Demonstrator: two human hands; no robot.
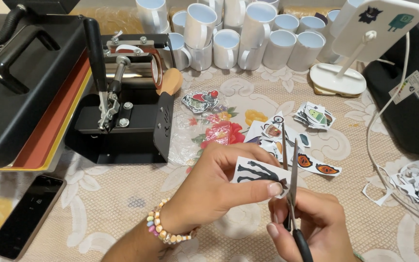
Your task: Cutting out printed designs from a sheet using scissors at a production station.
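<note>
The left hand (219,182) pinches a paper cutout (258,173) low over the worktop (122,204), while the right hand (311,225) grips scissors (291,170), blades parted at its edge. Bare cloth lies left of the hands; a phone (25,213) sits near the front edge. A press (122,111), mugs (238,34) and loose stickers (287,136) crowd the far side, scraps (413,187) the right.

Take the mug press (127,97) as your landmark. Just right of it, your way is cluttered by a sticker bag (201,101) and cut stickers (287,140). Behind it, white mugs (238,39) block the table's back edge. In front of it, bare tablecloth (117,194) lets you pass, with a phone (25,216) to the left.
</note>
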